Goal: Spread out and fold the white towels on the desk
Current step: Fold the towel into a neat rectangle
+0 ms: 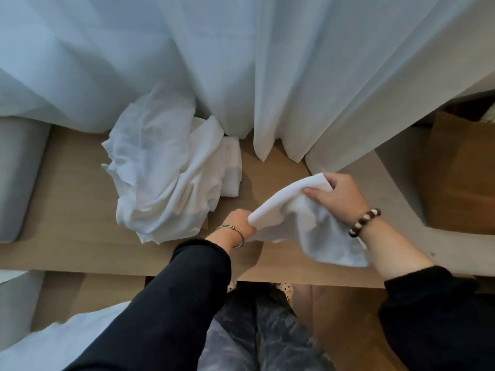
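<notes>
Both hands grip one white towel (pixel 300 223) above the desk (pixel 67 188): left hand (pixel 239 220) pinches its near edge, right hand (pixel 340 196) its far corner. Crumpled towels (pixel 160 170) heaped left.

No readable text, label, brand, number or sign anywhere in view.

towel (pixel 308 218): was plain white
towel heap (pixel 160 178): was white, with grey shadows in its creases
table (pixel 67 188): was light tan with a faint wood grain
curtain (pixel 241 62): was pale bluish white
sleeves (pixel 182 303): were black
bead bracelet (pixel 364 222): mixed dark brown and white beads
bangle (pixel 233 234): was silver-coloured
trousers (pixel 267 330): were grey-blue and mottled
box (pixel 460 170): was brown
</notes>
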Demonstrator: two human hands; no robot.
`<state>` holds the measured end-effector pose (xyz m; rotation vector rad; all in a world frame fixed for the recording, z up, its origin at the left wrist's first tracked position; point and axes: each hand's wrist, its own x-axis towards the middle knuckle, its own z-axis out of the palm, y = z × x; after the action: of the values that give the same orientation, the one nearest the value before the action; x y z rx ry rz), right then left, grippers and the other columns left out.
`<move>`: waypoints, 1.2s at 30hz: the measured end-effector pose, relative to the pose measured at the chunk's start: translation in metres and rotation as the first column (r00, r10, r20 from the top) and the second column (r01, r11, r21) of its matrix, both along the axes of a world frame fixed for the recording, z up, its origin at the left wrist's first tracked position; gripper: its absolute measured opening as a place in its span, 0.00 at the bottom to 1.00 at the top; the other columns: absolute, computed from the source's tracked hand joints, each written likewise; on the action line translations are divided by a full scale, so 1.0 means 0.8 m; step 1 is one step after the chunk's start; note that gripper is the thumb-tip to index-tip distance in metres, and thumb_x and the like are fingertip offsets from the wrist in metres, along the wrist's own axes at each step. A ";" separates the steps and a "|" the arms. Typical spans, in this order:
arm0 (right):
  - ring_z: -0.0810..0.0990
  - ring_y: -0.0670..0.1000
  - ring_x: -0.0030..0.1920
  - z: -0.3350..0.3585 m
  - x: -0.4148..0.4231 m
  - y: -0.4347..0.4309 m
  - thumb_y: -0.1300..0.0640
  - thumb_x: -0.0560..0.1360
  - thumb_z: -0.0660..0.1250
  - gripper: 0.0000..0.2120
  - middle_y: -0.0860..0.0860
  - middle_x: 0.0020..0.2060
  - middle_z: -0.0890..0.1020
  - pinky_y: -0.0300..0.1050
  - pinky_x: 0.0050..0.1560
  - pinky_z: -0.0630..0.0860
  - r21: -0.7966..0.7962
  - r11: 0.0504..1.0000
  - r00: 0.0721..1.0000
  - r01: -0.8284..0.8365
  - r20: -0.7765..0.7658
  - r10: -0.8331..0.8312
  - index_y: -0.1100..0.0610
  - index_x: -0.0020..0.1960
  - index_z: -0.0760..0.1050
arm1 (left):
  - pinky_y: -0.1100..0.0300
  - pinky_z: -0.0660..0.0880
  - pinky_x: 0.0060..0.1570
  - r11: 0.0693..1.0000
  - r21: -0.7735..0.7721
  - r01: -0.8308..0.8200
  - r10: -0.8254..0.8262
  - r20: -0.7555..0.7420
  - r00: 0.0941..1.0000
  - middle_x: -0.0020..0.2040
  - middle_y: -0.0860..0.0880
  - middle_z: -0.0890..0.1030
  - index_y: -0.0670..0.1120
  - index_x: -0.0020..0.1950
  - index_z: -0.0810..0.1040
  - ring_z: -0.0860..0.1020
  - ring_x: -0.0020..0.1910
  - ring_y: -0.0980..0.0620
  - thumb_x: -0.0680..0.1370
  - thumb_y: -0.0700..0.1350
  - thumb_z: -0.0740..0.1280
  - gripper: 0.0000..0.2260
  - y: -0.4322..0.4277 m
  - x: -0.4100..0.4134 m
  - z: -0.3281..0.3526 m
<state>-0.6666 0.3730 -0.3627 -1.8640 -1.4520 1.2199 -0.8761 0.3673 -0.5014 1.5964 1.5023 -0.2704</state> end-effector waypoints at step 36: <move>0.36 0.55 0.76 -0.454 0.003 -0.040 0.43 0.79 0.48 0.32 0.54 0.76 0.36 0.57 0.73 0.39 -0.400 0.896 0.583 -0.192 0.689 0.432 0.50 0.77 0.36 | 0.38 0.32 0.67 0.916 0.280 0.286 -0.183 -0.345 0.921 0.73 0.47 0.27 0.53 0.77 0.41 0.28 0.72 0.45 0.79 0.56 0.49 0.29 -0.060 0.023 -0.290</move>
<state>-0.6640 0.3410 -0.7255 -2.6015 -2.2374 0.7988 -0.8581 0.3195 -0.7331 2.0869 1.6533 -0.4485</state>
